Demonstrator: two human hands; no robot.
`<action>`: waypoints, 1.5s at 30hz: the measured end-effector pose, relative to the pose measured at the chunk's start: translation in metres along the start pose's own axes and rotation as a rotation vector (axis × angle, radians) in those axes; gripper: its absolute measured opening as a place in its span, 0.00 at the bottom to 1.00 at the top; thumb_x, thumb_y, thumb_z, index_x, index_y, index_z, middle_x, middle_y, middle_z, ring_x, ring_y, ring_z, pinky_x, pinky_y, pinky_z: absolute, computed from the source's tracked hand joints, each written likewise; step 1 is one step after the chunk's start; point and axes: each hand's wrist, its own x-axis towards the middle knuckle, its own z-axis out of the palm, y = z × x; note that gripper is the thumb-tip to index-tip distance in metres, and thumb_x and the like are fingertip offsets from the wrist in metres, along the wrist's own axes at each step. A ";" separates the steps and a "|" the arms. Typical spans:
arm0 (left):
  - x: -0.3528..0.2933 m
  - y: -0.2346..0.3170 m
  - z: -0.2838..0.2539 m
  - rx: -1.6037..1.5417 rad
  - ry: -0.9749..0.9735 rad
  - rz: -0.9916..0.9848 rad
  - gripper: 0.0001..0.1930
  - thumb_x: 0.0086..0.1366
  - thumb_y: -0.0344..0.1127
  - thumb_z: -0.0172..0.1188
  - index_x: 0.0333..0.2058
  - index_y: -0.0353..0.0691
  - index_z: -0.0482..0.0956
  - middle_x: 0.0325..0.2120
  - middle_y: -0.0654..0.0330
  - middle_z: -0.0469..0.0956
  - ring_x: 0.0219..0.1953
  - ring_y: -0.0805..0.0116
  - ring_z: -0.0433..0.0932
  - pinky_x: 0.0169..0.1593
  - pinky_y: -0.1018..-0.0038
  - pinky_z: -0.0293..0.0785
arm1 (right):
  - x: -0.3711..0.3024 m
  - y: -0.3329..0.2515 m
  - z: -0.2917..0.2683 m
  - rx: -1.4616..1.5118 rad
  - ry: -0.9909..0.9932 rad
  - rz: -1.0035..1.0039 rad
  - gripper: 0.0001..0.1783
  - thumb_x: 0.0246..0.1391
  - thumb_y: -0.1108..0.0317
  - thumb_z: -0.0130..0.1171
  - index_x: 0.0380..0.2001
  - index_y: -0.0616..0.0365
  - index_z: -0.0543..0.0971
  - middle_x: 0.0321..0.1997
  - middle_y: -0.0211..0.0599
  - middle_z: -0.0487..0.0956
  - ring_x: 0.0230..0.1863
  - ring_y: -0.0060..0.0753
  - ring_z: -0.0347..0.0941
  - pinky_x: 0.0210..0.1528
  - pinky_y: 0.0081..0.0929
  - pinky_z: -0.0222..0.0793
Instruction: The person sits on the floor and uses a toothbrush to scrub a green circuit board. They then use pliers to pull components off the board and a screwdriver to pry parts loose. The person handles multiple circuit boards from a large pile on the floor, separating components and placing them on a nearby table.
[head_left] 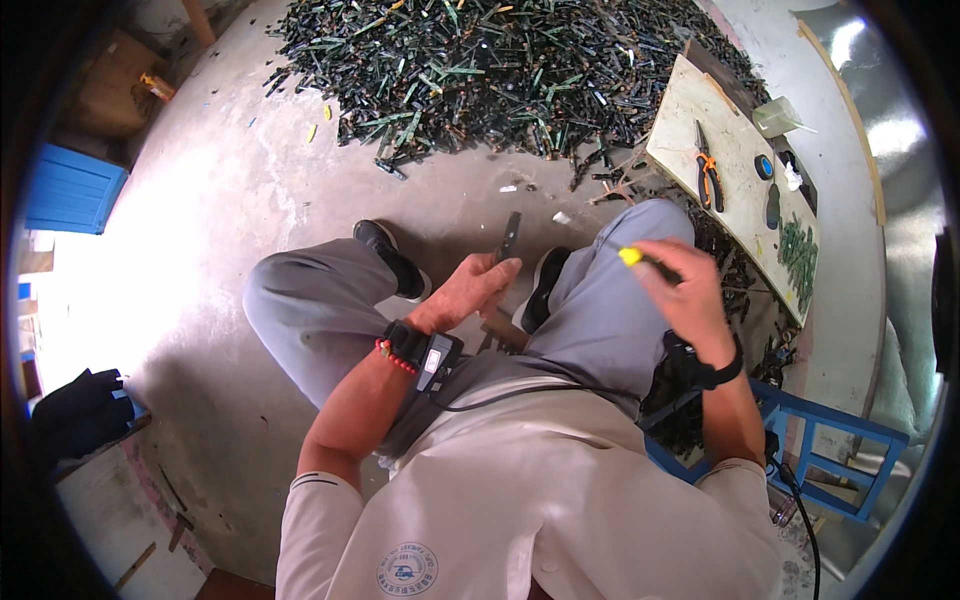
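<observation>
My left hand (475, 289) is closed around a dark narrow strip (511, 236), whose far end sticks up past the fingertips between my knees. Above my right thigh, my right hand (683, 294) grips a screwdriver (630, 256) with a yellow collar and dark handle. Its thin shaft shows only faintly, pointing left, and the fingers cover most of the handle. The two hands are apart, and the screwdriver is not touching the strip.
A large heap of dark and green strips (480, 75) covers the floor ahead. At right, a pale board (680, 125) bears orange-handled pliers (708, 172), a tape roll (764, 167) and green strips (797, 258). A blue frame (835, 432) and black cable (808, 520) lie near my right arm.
</observation>
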 end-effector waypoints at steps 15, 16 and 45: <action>-0.009 0.015 0.006 0.004 0.024 0.020 0.23 0.71 0.53 0.52 0.21 0.44 0.63 0.14 0.71 0.57 0.16 0.79 0.56 0.21 0.77 0.57 | 0.001 -0.016 0.057 -0.299 -0.044 -0.202 0.13 0.47 0.75 0.65 0.39 0.63 0.82 0.33 0.38 0.80 0.30 0.41 0.78 0.32 0.29 0.74; -0.009 0.014 0.005 0.005 0.025 0.023 0.23 0.71 0.53 0.52 0.21 0.44 0.63 0.14 0.71 0.57 0.16 0.79 0.56 0.21 0.77 0.57 | 0.001 -0.019 0.059 -0.343 -0.039 -0.230 0.13 0.47 0.75 0.65 0.39 0.62 0.82 0.33 0.38 0.80 0.30 0.41 0.78 0.32 0.29 0.75; -0.011 0.009 0.008 0.132 -0.079 -0.008 0.27 0.69 0.52 0.49 0.13 0.42 0.65 0.10 0.67 0.63 0.14 0.77 0.62 0.21 0.74 0.57 | 0.024 0.018 0.039 -0.097 -0.294 -0.214 0.14 0.46 0.73 0.64 0.39 0.59 0.83 0.36 0.40 0.81 0.33 0.40 0.79 0.34 0.30 0.75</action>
